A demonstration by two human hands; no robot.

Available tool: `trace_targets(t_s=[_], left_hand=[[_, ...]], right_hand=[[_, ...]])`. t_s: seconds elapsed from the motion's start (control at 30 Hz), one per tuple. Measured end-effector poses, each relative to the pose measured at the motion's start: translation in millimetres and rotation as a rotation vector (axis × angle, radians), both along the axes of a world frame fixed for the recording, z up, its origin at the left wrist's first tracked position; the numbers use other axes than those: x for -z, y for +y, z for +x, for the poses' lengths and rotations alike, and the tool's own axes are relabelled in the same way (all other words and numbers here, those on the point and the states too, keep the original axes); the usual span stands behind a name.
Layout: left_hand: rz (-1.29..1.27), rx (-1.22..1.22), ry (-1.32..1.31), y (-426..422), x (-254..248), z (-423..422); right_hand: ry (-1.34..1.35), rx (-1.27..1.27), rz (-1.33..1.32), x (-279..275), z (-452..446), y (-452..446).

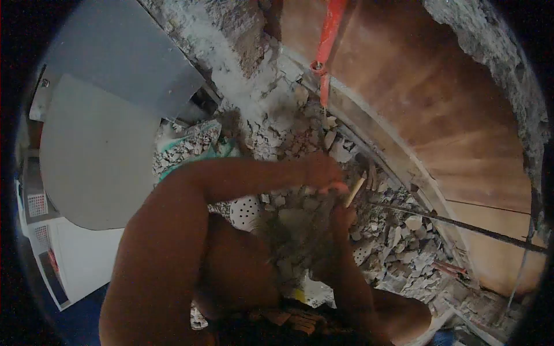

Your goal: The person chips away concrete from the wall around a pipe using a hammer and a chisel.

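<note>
- The pale strip is slim, straight and yellowish, lighter than the rubble behind it; its material is too blurred to tell.
- It sits at a slant between the two hands, its upper end leaning toward the curved edge of the brown panel, its lower end at the fingers of the right hand.
- Any marking on the strip is too small and blurred to read.
- The right hand's fingers are bent close by that lower end; whether they grip it, I cannot tell.
- The left hand is near the strip's other side, with a pinkish-orange patch at its fingertips. Whether its fingers are open or closed, I cannot tell.
- A red tool with a ring partway along it comes down from the top, its thin tip pointing at the rubble.
- A thin dark rod crosses the brown panel to the right.
- A white piece dotted with dark holes lies in the rubble below the left forearm.
- A green-edged sack holds broken chunks, beside the grey rounded board.
</note>
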State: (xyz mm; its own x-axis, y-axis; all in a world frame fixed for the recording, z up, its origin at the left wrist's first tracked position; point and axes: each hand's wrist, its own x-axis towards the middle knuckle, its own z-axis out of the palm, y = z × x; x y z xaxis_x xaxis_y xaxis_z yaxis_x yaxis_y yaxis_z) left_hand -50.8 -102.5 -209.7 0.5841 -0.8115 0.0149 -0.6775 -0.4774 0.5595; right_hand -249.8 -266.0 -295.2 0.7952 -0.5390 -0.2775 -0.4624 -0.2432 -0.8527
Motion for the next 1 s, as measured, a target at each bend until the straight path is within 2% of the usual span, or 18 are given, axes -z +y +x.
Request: trace_targets(t_s=[0.1,0.17,0.2,0.27,0.3,0.37,0.4,0.47,0.5,0.53,0.57,0.6,0.63,0.73,0.83,0.87,0.93,1.0], left_hand=[[-0.077,0.212,0.053,1.4,-9.8,-37.0],[0.135,0.265,0.026,19.0,-71.8,-7.2],[0.135,0.278,0.02,24.6,-69.3,-1.6],[0.017,0.086,-0.137,37.4,-70.4,8.8],[0.015,0.105,-0.14,43.6,-74.5,8.3],[0.026,-0.126,-0.212,51.1,-109.7,-3.9],[0.021,-0.114,-0.207,54.7,-104.4,-1.7],[-0.041,-0.135,-0.427,62.0,-93.4,12.9],[-0.034,-0.135,-0.255,64.6,-91.5,21.2],[-0.032,-0.141,-0.259,69.0,-74.9,28.5],[0.009,0.035,-0.349,74.5,-45.3,35.8],[0.049,0.21,-0.441,79.0,-29.6,41.7],[0.048,0.199,-0.445,82.6,-28.1,42.1],[0.07,0.054,-0.349,87.0,-22.3,24.5],[0.111,0.03,-0.261,81.0,-39.1,-5.3],[0.107,0.036,-0.249,85.6,-34.9,-9.0],[-0.201,0.237,-0.383,99.5,-29.8,-6.0],[-0.097,0.227,-0.27,102.7,-18.1,-1.2]], right_hand=[[-0.036,0.076,-0.023,-13.7,-3.6,6.1],[0.023,0.043,-0.042,-7.9,-10.2,-9.7],[0.075,0.01,-0.053,-6.6,-10.5,-14.7],[0.087,0.029,-0.053,-34.0,-3.5,-8.0],[0.117,0.042,-0.059,-44.6,-4.2,-6.9],[0.155,-0.032,-0.09,-7.0,-12.5,-21.0],[0.187,-0.13,-0.117,14.2,-16.5,-25.8],[0.169,-0.086,-0.201,34.5,-14.9,-14.5],[0.147,-0.05,-0.284,40.7,-12.3,-5.2],[0.142,-0.055,-0.282,15.3,-10.1,7.1],[0.077,-0.103,-0.022,-37.6,-6.2,20.9],[0.039,-0.134,0.102,-48.2,-2.4,24.7],[0.008,-0.162,0.229,-57.9,1.2,28.4],[0.003,-0.175,0.015,-3.4,-13.6,27.3],[0.157,-0.195,-0.187,17.5,-33.2,29.7],[0.227,-0.237,-0.178,11.8,-32.1,29.8],[0.294,-0.274,-0.175,-5.4,-24.8,30.3],[0.284,-0.222,-0.025,-44.3,-15.3,45.4]])
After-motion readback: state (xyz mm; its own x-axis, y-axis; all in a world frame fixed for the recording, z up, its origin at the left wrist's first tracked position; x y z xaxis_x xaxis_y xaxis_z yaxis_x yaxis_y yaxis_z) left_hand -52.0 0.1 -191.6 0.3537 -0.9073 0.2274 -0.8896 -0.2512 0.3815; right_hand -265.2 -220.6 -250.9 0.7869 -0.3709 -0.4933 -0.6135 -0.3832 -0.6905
